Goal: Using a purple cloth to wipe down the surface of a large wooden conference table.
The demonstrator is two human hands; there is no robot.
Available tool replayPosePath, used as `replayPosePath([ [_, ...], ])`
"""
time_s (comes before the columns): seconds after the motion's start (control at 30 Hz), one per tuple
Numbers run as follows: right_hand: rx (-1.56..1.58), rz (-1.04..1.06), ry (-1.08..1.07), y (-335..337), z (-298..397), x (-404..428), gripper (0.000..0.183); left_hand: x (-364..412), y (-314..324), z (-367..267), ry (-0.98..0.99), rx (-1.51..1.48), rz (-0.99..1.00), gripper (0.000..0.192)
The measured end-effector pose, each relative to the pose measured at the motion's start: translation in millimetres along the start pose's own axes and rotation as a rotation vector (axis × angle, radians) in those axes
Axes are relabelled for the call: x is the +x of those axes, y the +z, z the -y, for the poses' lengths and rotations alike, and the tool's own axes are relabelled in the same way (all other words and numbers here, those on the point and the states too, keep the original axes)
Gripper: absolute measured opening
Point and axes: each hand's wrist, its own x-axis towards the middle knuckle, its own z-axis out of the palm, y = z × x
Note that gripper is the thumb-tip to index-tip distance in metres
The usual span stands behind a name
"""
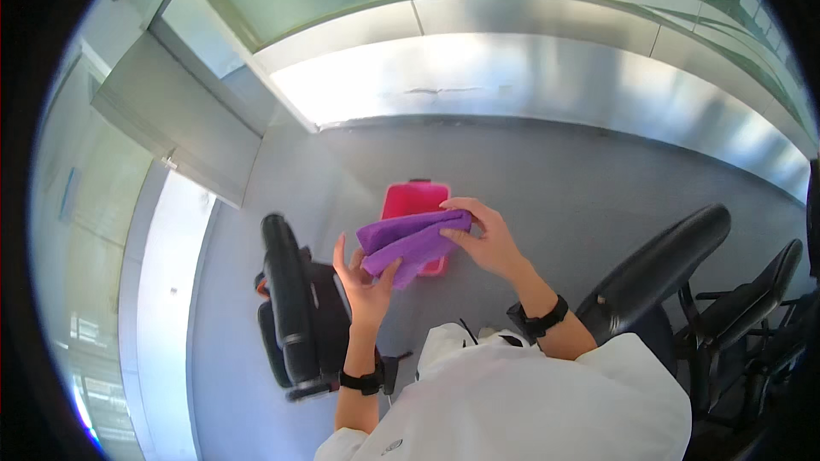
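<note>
A folded purple cloth is stretched between my two hands in front of me. My left hand pinches its left end between thumb and fingers, with the index finger raised. At the other end, my right hand grips the cloth's upper right corner, thumb below and fingers above. Beneath the cloth a pink plastic bin stands on the floor, partly hidden by it. I cannot see what is inside the bin.
A black padded chair is close to my left arm. On the right are another black chair and more chairs behind it. A door stands ajar at the upper left. A shiny metal-clad low wall runs across the far side.
</note>
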Motion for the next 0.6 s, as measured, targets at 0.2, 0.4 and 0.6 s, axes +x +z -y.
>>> replayPosePath([
  [0.2,-0.415,0.169,-0.131,-80,-19,81,0.019,114,47,75,0.179,0.212,0.367,0.059],
  [0.4,-0.572,-0.024,0.032,-168,-51,103,0.017,221,168,118,0.156,0.005,0.794,0.036],
  [0.6,-0.685,-0.447,-0.032,-256,-63,95,0.016,268,309,139,0.129,-0.115,1.073,0.03],
])
